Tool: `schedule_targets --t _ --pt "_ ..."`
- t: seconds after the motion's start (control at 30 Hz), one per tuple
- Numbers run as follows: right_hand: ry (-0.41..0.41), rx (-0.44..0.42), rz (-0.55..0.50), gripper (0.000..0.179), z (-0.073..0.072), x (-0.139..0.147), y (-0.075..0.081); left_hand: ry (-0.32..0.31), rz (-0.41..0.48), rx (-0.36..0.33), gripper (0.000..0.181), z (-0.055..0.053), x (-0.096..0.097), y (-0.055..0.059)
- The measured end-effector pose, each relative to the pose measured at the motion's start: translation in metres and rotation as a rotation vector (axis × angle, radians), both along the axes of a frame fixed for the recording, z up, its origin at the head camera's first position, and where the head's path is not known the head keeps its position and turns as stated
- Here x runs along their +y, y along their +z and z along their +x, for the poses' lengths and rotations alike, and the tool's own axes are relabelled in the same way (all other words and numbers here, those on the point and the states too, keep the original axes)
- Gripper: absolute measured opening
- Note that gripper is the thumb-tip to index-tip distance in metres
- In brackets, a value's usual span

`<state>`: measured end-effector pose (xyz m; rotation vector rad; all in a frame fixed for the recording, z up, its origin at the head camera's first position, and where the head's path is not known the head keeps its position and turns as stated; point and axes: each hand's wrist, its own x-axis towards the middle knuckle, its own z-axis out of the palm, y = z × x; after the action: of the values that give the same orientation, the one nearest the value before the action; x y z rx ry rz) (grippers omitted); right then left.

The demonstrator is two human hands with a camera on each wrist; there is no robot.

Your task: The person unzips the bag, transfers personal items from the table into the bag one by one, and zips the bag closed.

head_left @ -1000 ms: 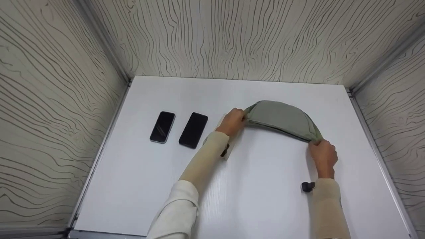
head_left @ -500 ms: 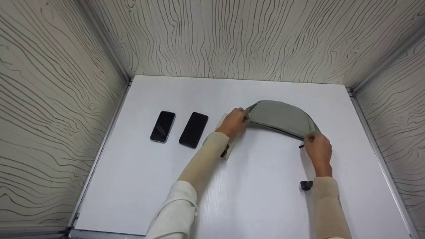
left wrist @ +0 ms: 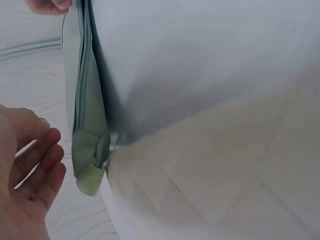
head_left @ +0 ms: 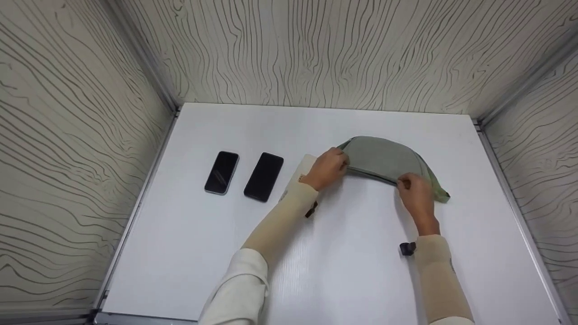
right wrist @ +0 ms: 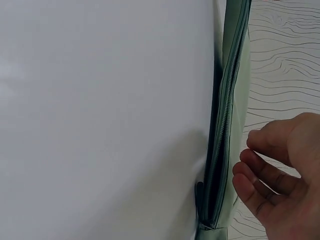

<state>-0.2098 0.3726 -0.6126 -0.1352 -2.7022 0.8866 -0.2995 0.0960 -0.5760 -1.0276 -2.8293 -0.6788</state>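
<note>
Three walls (head_left: pixel 289 54) stand around your white desk (head_left: pixel 216 266), one at the back and one on each side. A wide stretch of desk shows on your side of the green bag (head_left: pixel 384 158), and thinner bands show behind it and past its right end. The bag lies right of the middle, with its zip (right wrist: pixel 224 125) along the edge facing you. Count one bag, two black phones (head_left: pixel 221 172) (head_left: pixel 263 177) side by side well inside the left edge, and one beige thing (head_left: pixel 309 161) partly hidden by your left hand (head_left: pixel 326 169). That hand is by the bag's left end, its grip softly bent and holding nothing. Your right hand (head_left: pixel 416 194) is at the zip edge, its grip softly bent; you can't tell if it touches.
</note>
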Motion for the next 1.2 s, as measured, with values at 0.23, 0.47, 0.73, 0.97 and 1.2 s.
schedule_targets --t 0.23,0.47,0.73,0.97,1.2 --pt "0.045 0.030 0.024 0.011 -0.007 -0.005 -0.001 -0.045 -0.076 0.036 0.021 0.015 0.018 0.003" --pt "0.060 -0.039 0.010 0.014 -0.013 -0.007 0.004 -0.098 -0.160 0.021 0.021 0.027 0.032 -0.005" --pt "0.080 -0.049 0.046 0.014 -0.019 -0.010 0.004 -0.101 -0.285 0.028 0.027 0.036 0.041 -0.011" --pt "0.104 -0.072 0.086 0.017 -0.022 -0.010 0.000 -0.127 -0.371 0.105 0.026 0.038 0.049 -0.016" --pt "0.130 -0.065 0.125 0.022 -0.024 -0.008 -0.003 -0.154 -0.392 0.124 0.029 0.040 0.052 -0.020"
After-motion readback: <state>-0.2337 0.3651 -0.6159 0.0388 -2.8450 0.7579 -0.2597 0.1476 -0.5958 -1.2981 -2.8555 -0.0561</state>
